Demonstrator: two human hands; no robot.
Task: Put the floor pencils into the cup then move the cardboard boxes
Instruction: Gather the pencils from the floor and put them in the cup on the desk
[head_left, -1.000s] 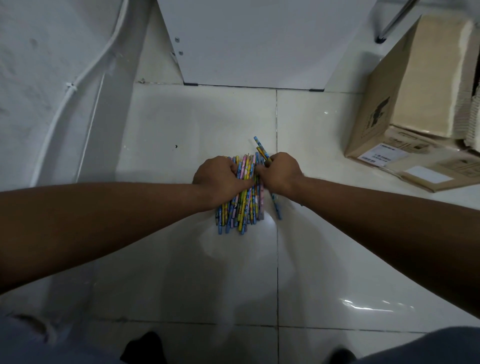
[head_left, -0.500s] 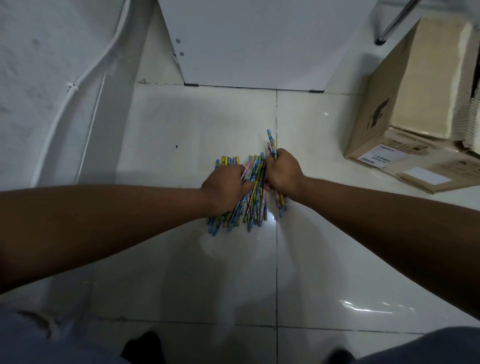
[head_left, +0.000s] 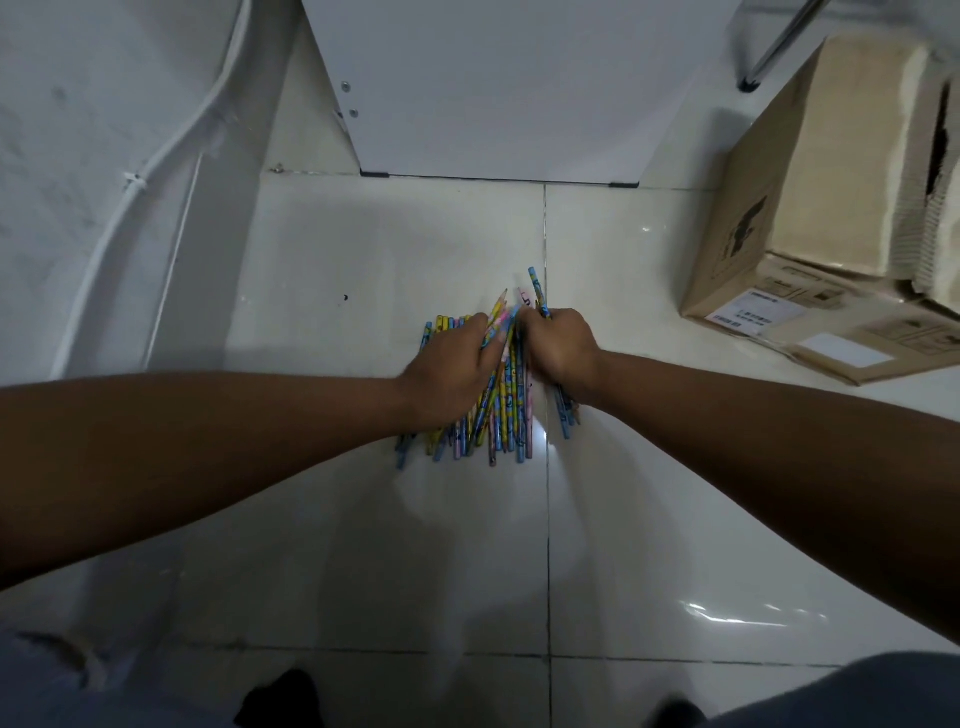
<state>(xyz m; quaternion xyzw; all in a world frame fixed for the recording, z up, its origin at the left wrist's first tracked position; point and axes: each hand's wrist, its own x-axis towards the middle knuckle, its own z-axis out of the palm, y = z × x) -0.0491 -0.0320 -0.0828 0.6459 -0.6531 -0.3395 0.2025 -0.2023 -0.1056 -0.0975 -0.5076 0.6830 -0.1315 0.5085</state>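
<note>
Fanned wider, pencils; left hand, right hand hide their middles.

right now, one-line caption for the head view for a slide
Left hand and right hand gather colourful pencils on the tiled floor, cardboard boxes to the right.
</note>
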